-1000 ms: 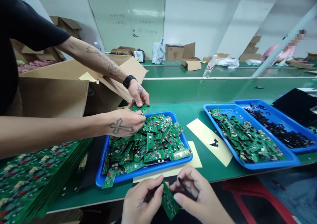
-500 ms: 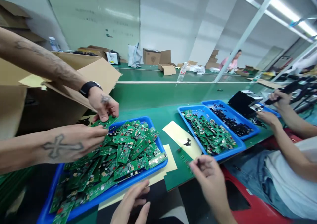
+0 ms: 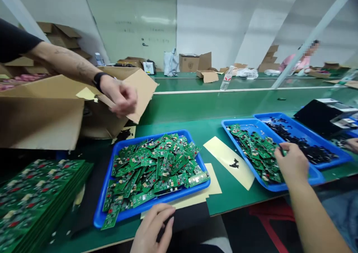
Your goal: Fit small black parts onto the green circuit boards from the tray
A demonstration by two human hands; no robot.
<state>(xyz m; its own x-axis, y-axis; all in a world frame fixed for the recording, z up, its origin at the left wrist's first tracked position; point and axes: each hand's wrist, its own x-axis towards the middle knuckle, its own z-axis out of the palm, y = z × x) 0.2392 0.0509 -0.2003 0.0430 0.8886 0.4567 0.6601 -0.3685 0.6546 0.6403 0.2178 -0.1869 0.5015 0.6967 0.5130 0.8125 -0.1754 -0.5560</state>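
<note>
My left hand (image 3: 153, 227) is near the table's front edge, just below the blue tray (image 3: 151, 204) heaped with green circuit boards (image 3: 159, 163). Its fingers are bent, with a gap to the thumb; no held thing shows clearly. Over the right-hand tray (image 3: 270, 187) my right hand (image 3: 293, 163) pinches a small black part (image 3: 281, 150) at its fingertips. Boards with black parts (image 3: 254, 148) fill that tray; whether the pinched part is fixed to one I cannot tell. Between the two trays, black parts (image 3: 234, 163) lie on a yellow paper strip (image 3: 218, 148).
Another person's hand (image 3: 120, 96) hovers by an open carton (image 3: 41, 122) at left. Stacked board panels (image 3: 41, 193) stand at the near left. Beyond the right-hand tray sits a tray of loose black parts (image 3: 307, 144). A bottle (image 3: 227, 78) stands on the ledge.
The view has swung left. My right hand has moved from the table's front edge to the right-hand tray. The other person's hands have left the board heap; one shows now near the carton.
</note>
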